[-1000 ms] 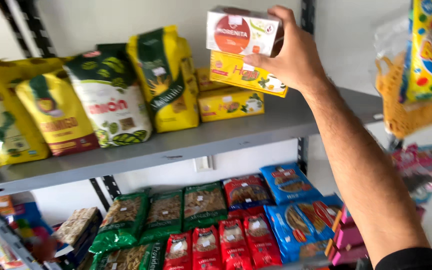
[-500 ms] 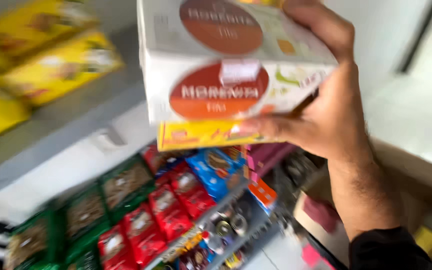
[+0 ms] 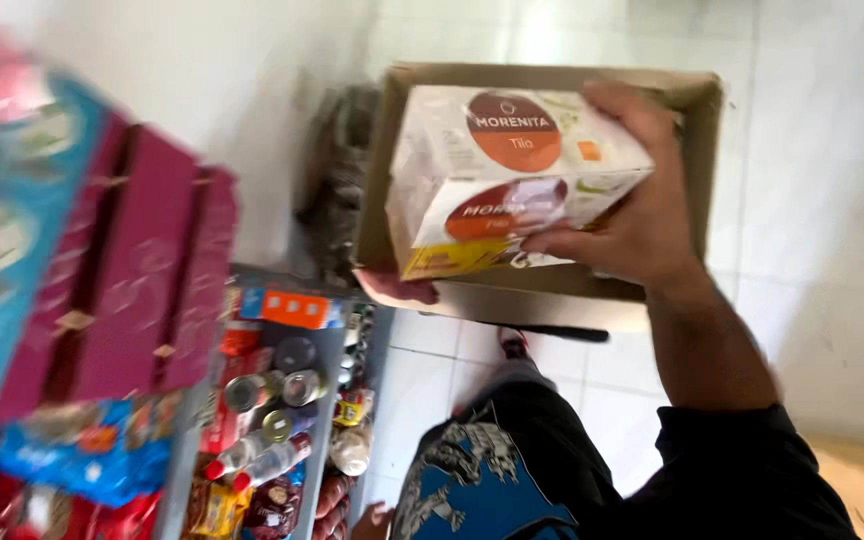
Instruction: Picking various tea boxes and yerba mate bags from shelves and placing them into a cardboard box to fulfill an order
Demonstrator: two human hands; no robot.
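Right hand point(image 3: 642, 215) — fingers clamped round stacked white boxes point(image 3: 512, 170) (yellow box point(image 3: 452, 260) beneath) — above cardboard carton point(image 3: 697, 100).

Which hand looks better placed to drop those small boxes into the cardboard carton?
Probably the right hand. It grips the stack of small boxes just above the open cardboard carton. Of the left hand only fingertips show, at the carton's near edge.

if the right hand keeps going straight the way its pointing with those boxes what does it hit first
Probably the open cardboard box: the right hand holds the stacked white and yellow cartons right over its opening, though depth is unclear.
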